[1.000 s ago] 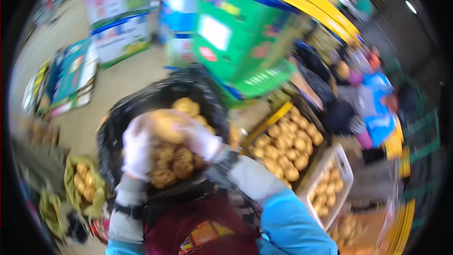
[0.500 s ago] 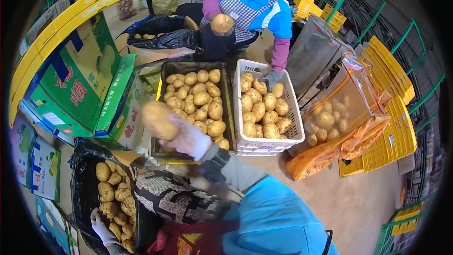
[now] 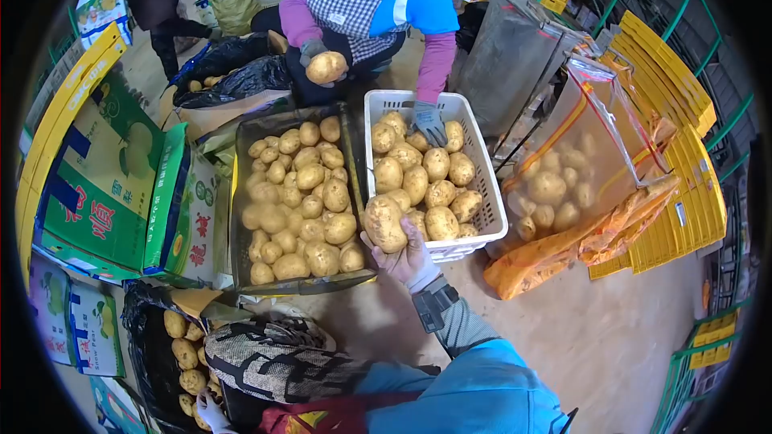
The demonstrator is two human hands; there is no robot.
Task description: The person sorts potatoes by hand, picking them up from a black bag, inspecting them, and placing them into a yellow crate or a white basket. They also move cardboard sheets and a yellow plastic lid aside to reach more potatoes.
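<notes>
My right hand [image 3: 408, 257], in a pale glove, holds a large potato [image 3: 385, 223] at the near left corner of the white crate [image 3: 492, 225], which is full of potatoes. Left of that crate stands a black-lined crate [image 3: 354, 177] with many smaller potatoes. Low in the view, my left hand [image 3: 214, 414] reaches into a box with black plastic lining [image 3: 149, 354] and rests against potatoes there; its fingertips are partly hidden, so I cannot tell whether it grips one.
Across the crates a co-worker [image 3: 354, 0] holds a potato [image 3: 326, 67] and has a gloved hand [image 3: 429, 122] in the white crate. A potato-filled plastic bag [image 3: 595, 233] stands at right, green cartons [image 3: 112, 177] at left. Another person [image 3: 157, 0] stands behind.
My right hand has carried its potato rightward from over the dark crate to the white crate. My left hand has shifted right and down. The view has shifted; the co-worker's raised potato is lower.
</notes>
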